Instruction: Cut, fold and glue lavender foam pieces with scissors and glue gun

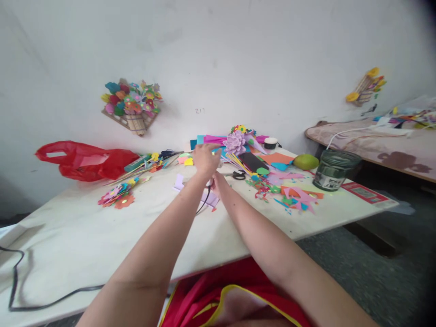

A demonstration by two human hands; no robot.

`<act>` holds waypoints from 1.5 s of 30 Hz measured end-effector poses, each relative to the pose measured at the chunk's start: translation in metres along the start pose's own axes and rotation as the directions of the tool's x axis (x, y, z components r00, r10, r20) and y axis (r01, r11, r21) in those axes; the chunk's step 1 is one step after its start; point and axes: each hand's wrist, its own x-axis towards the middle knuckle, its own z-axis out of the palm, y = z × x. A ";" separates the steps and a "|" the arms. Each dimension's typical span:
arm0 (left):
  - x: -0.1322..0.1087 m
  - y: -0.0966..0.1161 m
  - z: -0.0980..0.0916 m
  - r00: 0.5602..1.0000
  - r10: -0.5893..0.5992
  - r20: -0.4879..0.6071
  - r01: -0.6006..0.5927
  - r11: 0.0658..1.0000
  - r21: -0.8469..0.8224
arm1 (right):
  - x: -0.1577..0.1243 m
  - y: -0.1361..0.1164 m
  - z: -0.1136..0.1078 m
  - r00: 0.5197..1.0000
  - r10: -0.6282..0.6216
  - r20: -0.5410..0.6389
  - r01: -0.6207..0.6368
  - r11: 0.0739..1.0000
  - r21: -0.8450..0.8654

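Observation:
Both arms reach to the middle of the white table. My left hand (pixel 206 160) is raised over the far part of the table, its fingers apart, near small yellow and pink pieces (pixel 186 160). Lower and just to its right, my right hand (pixel 214 181) is closed round a white-ended tool (pixel 209 183) with a black cord; the left wrist partly hides it. Folded lilac paper (pixel 209 199) lies beneath the hands. Black-handled scissors (pixel 238 175) lie just to the right. A lilac paper flower (pixel 235 142) stands behind them.
A red plastic bag (pixel 88 161) and stacked foam flowers (pixel 117 194) are on the left. On the right are coloured scraps (pixel 296 197), a black phone-like slab (pixel 254 162), a green fruit (pixel 305 161) and a glass jar (pixel 334 170). A black cord (pixel 54 302) crosses the near left.

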 end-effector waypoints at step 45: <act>-0.072 -0.137 -0.002 0.818 -0.155 0.554 0.044 0.977 0.208 | -0.013 -0.015 0.000 0.998 0.001 -0.061 -0.010 0.989 -0.151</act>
